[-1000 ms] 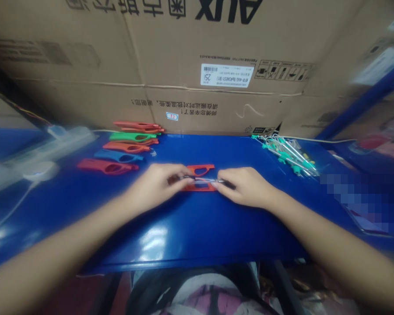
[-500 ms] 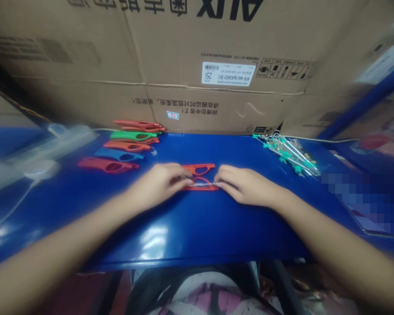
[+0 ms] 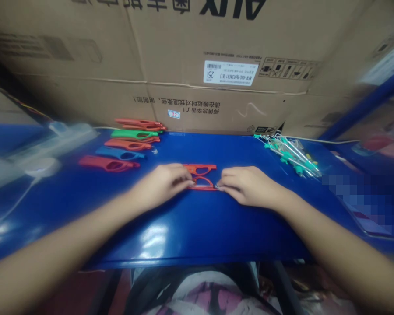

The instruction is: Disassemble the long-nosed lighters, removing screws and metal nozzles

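Observation:
Two red plastic shell halves lie on the blue table in front of me, the far half (image 3: 202, 166) and the near half (image 3: 202, 179), each with an oval opening. A thin pale rod (image 3: 202, 187) runs along the near half. My left hand (image 3: 169, 181) is closed in a pinch at the left end of the near half and the rod; its fingertips hide what exactly they grip. At the other end, my right hand (image 3: 246, 186) pinches a small greyish tip of the rod between thumb and fingers.
Several coloured plastic shells (image 3: 121, 154) lie in a row at the back left. Metal rods with green ends and wires (image 3: 290, 153) are piled at the back right. Behind stands a large cardboard box (image 3: 170, 57). A white power strip (image 3: 68, 139) is at the left.
My right hand has shifted slightly right, off the shell's end. The pale rod now sits lower against the near red half. The left hand has hardly moved.

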`<act>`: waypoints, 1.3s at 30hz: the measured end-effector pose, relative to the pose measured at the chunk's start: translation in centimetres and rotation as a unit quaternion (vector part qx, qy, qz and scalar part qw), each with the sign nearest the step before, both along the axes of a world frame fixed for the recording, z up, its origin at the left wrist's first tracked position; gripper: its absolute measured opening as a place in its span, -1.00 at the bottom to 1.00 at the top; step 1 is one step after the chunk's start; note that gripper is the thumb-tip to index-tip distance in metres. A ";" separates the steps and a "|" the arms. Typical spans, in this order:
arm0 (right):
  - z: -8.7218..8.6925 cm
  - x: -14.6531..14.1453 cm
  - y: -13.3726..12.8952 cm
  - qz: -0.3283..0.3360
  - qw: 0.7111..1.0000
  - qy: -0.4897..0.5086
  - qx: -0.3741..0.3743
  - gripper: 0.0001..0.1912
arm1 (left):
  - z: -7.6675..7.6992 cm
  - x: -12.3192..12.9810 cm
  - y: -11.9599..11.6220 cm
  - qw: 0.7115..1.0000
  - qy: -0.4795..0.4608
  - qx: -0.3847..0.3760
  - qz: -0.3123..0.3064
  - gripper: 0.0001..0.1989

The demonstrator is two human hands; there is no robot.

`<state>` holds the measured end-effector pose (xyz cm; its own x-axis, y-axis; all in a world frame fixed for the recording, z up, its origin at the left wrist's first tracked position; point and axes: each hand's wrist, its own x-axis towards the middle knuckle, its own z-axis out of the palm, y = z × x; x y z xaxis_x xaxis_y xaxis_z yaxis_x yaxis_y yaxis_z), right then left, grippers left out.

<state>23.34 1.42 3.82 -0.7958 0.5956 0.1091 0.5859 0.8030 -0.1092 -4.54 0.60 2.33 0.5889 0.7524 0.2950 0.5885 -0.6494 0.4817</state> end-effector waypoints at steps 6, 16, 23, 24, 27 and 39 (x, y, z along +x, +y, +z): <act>0.0 0.0 0.0 0.004 1.000 -0.007 0.013 -0.76 | -0.1 0.1 0.0 1.000 -0.003 -0.004 0.005 -0.82; 0.0 -0.1 -0.1 -0.001 1.000 -0.028 0.010 -0.74 | -0.2 0.3 -0.3 1.000 -0.009 0.007 0.018 -0.77; 0.0 -0.3 -0.2 -0.008 1.000 -0.030 0.000 -0.71 | -0.8 2.0 -1.5 0.995 0.035 0.095 -0.004 -0.71; 0.0 -0.4 -0.2 -0.012 0.999 -0.032 -0.001 -0.71 | -1.0 2.2 -1.6 0.994 0.040 0.098 -0.015 -0.71; -0.1 -0.4 -0.2 -0.025 0.999 -0.027 -0.007 -0.72 | -1.4 2.7 -1.6 0.993 0.049 0.098 -0.041 -0.69; -0.5 -0.5 0.2 -0.046 0.995 0.058 -0.071 -0.85 | -2.0 3.0 -2.1 0.995 0.041 0.066 -0.056 -0.66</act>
